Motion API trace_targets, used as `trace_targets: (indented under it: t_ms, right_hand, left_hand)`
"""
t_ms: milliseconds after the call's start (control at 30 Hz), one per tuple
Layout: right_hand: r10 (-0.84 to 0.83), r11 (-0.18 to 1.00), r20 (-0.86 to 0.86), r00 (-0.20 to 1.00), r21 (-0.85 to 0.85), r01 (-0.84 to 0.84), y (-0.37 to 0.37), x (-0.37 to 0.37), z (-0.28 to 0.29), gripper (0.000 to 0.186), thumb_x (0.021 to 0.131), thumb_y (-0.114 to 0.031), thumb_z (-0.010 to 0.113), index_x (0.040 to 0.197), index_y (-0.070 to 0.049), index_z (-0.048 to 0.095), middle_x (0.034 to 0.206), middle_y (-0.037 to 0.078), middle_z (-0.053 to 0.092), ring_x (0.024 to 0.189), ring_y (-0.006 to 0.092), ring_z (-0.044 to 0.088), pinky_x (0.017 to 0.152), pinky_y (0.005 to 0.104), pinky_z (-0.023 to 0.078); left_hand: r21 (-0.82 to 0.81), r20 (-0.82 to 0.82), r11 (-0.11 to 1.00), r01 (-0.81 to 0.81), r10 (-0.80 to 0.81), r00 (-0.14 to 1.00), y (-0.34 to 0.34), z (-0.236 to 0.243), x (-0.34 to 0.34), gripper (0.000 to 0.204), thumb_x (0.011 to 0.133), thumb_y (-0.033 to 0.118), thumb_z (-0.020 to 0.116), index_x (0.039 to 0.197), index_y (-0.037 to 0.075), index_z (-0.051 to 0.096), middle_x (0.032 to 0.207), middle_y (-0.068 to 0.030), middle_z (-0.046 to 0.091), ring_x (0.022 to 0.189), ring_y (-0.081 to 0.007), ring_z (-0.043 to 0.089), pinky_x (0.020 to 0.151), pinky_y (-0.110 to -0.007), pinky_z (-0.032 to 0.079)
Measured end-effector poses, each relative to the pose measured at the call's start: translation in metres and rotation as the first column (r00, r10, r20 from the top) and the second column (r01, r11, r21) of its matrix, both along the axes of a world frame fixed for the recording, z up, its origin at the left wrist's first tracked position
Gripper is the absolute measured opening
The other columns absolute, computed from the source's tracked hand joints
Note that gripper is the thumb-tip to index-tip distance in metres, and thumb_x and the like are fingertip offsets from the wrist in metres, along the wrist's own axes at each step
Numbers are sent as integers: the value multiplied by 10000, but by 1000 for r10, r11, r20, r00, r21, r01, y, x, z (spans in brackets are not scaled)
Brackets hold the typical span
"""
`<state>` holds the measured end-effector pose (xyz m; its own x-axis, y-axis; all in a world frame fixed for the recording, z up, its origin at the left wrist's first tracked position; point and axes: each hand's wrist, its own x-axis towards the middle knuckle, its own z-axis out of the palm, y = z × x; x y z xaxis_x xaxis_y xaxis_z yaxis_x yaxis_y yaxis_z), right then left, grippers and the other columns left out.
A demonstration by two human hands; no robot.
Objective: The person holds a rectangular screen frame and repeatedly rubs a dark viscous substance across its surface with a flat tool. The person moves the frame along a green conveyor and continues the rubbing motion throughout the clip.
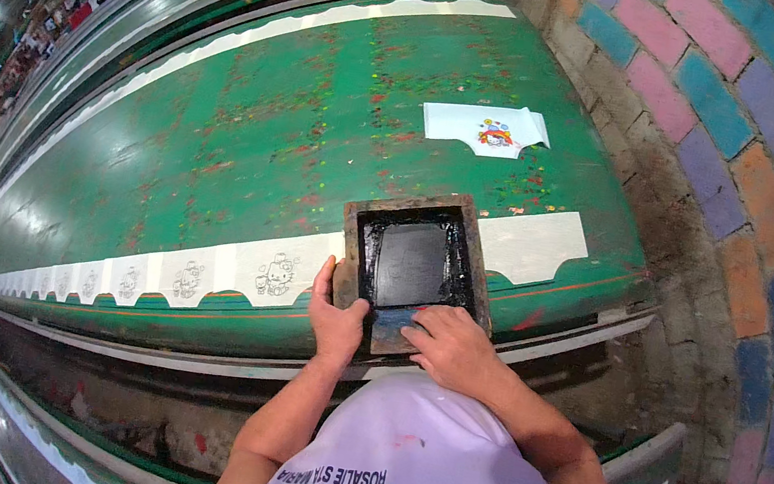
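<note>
A screen printing frame (489, 289) lies over the white fabric row along the near edge of the long green table. Inside its worn rim, the mesh area is coated in wet-looking black ink. My left hand (335, 320) grips the frame's near left side, thumb on the rim and fingers along the outer edge. Over the frame's near end, my right hand (453, 347) is closed, fingers bent; what lies under them is hidden. To the left, white fabric pieces (268, 276) carry black outline cartoon prints. A fabric piece (533, 245) emerges right of the frame, unprinted where visible.
On the green table (251, 139), specked with dried paint, a white cut piece with a colored cartoon print (486, 130) lies farther back. Pale fabric (342, 14) lines the far edge. A painted block wall (733, 104) stands at right; more long tables run parallel.
</note>
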<state>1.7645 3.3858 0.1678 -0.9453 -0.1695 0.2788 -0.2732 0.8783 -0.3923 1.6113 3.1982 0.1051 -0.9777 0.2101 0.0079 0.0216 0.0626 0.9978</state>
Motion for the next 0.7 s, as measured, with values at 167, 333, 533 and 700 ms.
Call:
trace_targets:
  t_ms: [167,333,533,700]
  right_hand:
    - [73,991,91,993,103,-82,18,-16,5,315,870,-116,771,1173,-33,784,1151,161,756,1124,378,738,974,517,578]
    - [111,994,241,964,-20,-109,63,-78,6,145,893,-54,715,1027,-30,764,1018,203,754,1059,427,743,976,550,592]
    - [-15,999,82,996,-41,19,90,-145,3,173,885,-15,698,1038,-31,778,1060,218,759,1095,461,735,979,580,593]
    - [-158,983,181,971,-66,172,96,-166,1,268,870,15,718,1123,-31,795,1116,194,764,1162,433,723,1023,543,581]
  left_hand:
    - [-32,36,999,16,-15,999,0,1,-2,953,810,-134,740,1707,-18,441,1604,-176,620,1449,-272,621,1242,-392,481]
    - [48,51,999,13,-16,999,-6,-8,-4,810,935,-100,734,1696,-31,464,1632,-179,599,1458,-274,615,1259,-398,462]
    - [113,63,992,52,-60,996,-11,-15,-10,741,991,-91,709,1691,-42,470,1629,-189,600,1472,-275,610,1262,-401,459]
    - [98,124,993,61,-73,990,-13,-7,-10,746,972,-121,705,1684,-27,503,1620,-189,625,1483,-279,617,1266,-401,462]
